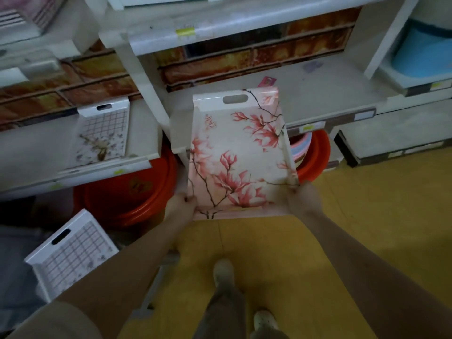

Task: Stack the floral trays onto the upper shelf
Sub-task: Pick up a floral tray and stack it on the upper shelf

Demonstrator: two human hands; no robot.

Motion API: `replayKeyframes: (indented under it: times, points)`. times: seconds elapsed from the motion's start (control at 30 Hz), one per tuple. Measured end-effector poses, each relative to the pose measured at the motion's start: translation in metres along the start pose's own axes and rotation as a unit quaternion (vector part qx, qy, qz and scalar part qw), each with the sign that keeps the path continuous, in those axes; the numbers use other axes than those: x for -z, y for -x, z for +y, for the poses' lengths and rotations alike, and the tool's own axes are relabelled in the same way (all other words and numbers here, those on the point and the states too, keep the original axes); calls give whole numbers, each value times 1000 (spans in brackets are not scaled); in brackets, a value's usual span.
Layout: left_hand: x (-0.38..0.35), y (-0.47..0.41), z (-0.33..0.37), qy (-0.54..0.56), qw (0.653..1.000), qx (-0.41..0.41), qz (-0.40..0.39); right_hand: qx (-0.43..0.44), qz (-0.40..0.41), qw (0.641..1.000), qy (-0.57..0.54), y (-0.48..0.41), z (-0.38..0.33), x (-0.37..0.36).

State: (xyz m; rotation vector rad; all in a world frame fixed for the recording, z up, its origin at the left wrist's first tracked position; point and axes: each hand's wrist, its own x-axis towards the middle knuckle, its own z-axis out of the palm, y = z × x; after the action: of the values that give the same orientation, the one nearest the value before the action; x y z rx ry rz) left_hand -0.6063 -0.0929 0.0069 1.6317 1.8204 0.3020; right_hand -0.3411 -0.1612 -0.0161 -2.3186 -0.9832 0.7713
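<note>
Pinching the near left corner of a pink-and-white rectangular plastic tray printed with magnolia blossoms (234, 155) with the left grip (182, 204), fingers curled round the rim; clasping the near right corner the same way with the right grip (302, 199). Held lengthwise, away from the body, above the yellow floor (367, 204), with the far end and its oval handle slot showing against the white middle shelf board (330, 94); cannot tell whether touching that board or just above it. Well below the white upper shelf board (244, 23) with its yellow label strip. To the left, on a neighbouring white shelf, lying flat: a white rectangular tray with a grid pattern and small flowers (102, 135). Near left, lower down and tilted: a second white grid-patterned tray (71, 253), partly behind the left forearm. Under the shelves, on the floor: a large red round plastic basin (127, 192) at left and a stack of red, blue and pink basins (315, 155) at right, just beside the held tray's right edge. Far right, on a shelf: a pale blue rounded plastic item (425, 52). Near, at the bottom: two pale shoes on the floor.
</note>
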Motion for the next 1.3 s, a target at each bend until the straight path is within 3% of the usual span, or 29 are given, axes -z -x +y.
replayKeyframes:
  times: [0.3, 0.67, 1.0, 1.3]
  points:
    - [-6, 82, 16, 2, 1000, -2, 30, 67, 4, 997, -31, 39, 17, 51]
    - [22, 101, 6, -11, 998, 8, 60, 98, 13, 994, -36, 55, 1, 52]
    - [103, 137, -73, 31, 990, 47, 126, 176, -18, 984, -26, 119, -71, -6]
    - [221, 189, -191, 115, 974, 73, 183, 245, -53, 968, 5, 245, -179, -70]
